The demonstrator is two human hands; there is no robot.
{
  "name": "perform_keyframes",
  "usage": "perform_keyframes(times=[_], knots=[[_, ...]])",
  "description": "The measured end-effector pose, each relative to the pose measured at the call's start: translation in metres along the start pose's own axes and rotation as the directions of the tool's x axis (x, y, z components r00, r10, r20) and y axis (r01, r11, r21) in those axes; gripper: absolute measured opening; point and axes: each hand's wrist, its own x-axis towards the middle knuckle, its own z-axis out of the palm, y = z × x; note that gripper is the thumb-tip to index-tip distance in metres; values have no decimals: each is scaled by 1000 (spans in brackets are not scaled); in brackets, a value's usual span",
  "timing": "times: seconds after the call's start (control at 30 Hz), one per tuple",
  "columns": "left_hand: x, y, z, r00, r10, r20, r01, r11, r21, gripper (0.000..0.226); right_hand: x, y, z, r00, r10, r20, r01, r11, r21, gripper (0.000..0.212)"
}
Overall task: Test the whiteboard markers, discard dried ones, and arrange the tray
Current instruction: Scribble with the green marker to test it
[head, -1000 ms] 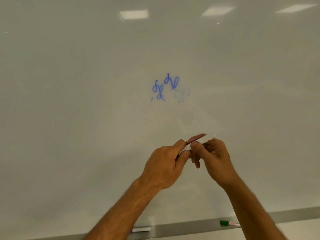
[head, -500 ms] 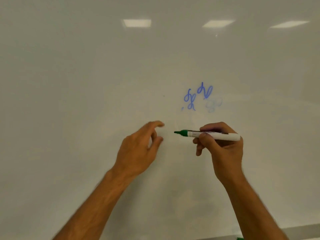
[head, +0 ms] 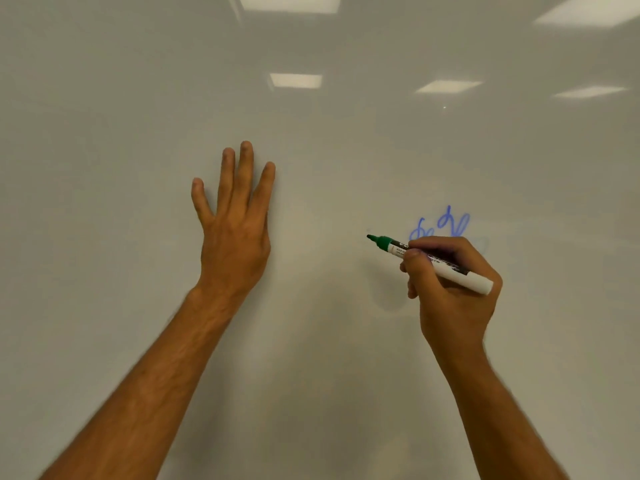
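Head view: green marker tipped toward the board, left palm now spread flat

Head camera shows the right hand (head: 453, 289) with thumb and fingers curled tightly round the barrel of the green marker (head: 431, 263), uncapped. Half a second ago the marker lay almost level at the same grip; now its long axis slants, the green tip up and to the left, the white butt end down and to the right past the knuckles. The tip sits at or just off the whiteboard (head: 121, 133); contact cannot be told. The blue scribble (head: 446, 225) stands just above the right hand, partly hidden by it, where earlier it sat clear above the marker. The left hand (head: 235, 233) has changed from loosely curled to fingers straight and spread, pointing up against the board, holding nothing, well apart from the marker. Ceiling-light reflections (head: 296, 80) show in the glossy surface.
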Motion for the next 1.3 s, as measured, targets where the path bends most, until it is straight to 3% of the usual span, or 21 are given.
perform_keyframes(times=[0.2, 0.37, 0.6, 0.93, 1.1, 1.3], knots=[[-3, -6, 12, 1000, 11, 12, -10, 996, -87, 51, 4, 14, 13, 1000, -2, -14, 2, 999, -42, 12], [-4, -8, 16, 1000, 15, -17, -15, 999, -29, 55, 12, 22, 25, 978, -206, 37, 209, 949, -238, 22], [-3, -8, 18, 998, 11, -69, -14, 999, -39, 54, 17, 35, 41, 959, -274, 71, 281, 894, -350, 17], [-4, -7, 19, 997, 2, -79, -6, 999, -46, 53, 5, 49, 38, 940, -330, 88, 336, 853, -400, 17], [-3, -8, 18, 997, 3, -78, -6, 999, -39, 53, 2, 48, 44, 926, -336, 175, 378, 847, -373, 18], [-3, -7, 18, 997, 3, -78, -7, 998, -59, 54, 8, 49, 35, 938, -338, 81, 341, 853, -396, 15]])
